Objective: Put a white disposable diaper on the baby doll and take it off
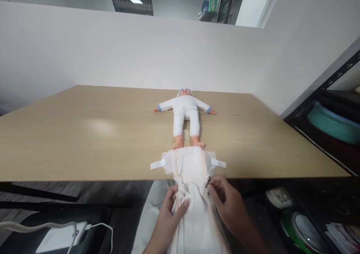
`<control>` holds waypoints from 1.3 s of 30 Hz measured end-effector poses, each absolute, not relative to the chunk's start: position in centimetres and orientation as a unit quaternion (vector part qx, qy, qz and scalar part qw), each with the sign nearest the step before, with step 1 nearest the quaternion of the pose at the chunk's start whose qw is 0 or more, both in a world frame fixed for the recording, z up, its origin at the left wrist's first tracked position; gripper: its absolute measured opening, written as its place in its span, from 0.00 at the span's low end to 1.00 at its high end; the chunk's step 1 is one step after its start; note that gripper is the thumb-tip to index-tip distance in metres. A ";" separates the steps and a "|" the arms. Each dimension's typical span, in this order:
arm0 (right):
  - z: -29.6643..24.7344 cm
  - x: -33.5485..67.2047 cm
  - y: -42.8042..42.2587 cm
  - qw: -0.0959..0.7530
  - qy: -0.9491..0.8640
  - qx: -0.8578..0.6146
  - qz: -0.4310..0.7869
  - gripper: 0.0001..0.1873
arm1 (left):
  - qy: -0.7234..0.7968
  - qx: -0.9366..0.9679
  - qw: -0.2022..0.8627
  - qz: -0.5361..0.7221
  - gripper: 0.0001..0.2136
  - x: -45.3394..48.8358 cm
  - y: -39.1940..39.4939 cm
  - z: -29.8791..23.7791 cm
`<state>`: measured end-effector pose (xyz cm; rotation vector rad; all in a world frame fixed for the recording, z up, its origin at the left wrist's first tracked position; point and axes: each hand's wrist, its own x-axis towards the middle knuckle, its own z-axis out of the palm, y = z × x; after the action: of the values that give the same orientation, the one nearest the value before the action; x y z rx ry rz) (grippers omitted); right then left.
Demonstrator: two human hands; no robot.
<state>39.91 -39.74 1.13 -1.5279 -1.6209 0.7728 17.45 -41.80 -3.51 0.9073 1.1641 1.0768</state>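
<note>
A baby doll (185, 113) in a white suit lies on its back on the wooden table (84, 134), arms spread, feet toward me. A white diaper (188, 164) lies spread at the table's front edge just below the doll's feet, its tabs sticking out left and right, and its lower part hangs over the edge. My left hand (168, 212) pinches the diaper's gathered left side below the table edge. On the right side, my right hand (227, 203) grips the fabric with curled fingers.
A white partition wall stands behind the table. A dark metal shelf (332, 107) on the right holds a teal bowl (334, 124) and other items lower down. A white charger with a cable (62, 237) lies at the lower left.
</note>
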 end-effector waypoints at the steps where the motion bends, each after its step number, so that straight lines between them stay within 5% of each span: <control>1: 1.5 40.1 -39.5 0.395 -0.646 -0.607 0.241 0.17 | 0.505 0.389 0.612 0.468 0.25 17.6 -41.9 -3.6; 5: 3.4 39.0 -37.4 0.398 -0.734 -0.540 0.104 0.16 | 0.519 0.364 0.597 0.491 0.25 18.3 -42.8 -3.2; 10: 3.5 35.4 -32.2 0.244 -0.864 -0.432 0.089 0.30 | 0.542 0.441 0.545 0.463 0.21 16.7 -43.6 -3.2; 16: 1.4 34.9 -28.9 0.184 -0.880 -0.428 0.090 0.32 | 0.488 0.725 0.310 0.374 0.07 10.2 -40.9 -0.6; 22: 0.8 35.2 -28.9 0.198 -0.883 -0.418 0.083 0.33 | 0.439 0.837 0.010 0.327 0.17 7.9 -27.6 3.0; 30: 0.3 35.2 -28.7 0.204 -0.883 -0.414 0.081 0.33 | 0.303 0.940 -0.114 0.107 0.49 11.9 -13.3 4.9; 33: 0.3 35.3 -28.7 0.200 -0.885 -0.413 0.082 0.34 | 0.227 0.963 -0.141 0.040 0.52 13.9 -12.4 5.5; 36: 0.5 35.3 -28.7 0.187 -0.887 -0.413 0.086 0.34 | 0.174 0.976 -0.132 0.021 0.47 15.1 -11.9 5.8; 39: 0.7 35.3 -28.7 0.179 -0.889 -0.411 0.096 0.35 | 0.146 0.983 -0.099 0.056 0.27 15.6 -11.4 6.1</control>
<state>35.28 -28.66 0.71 -1.1621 -2.5117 0.2726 15.62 -11.45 6.10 3.2980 0.4900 0.1879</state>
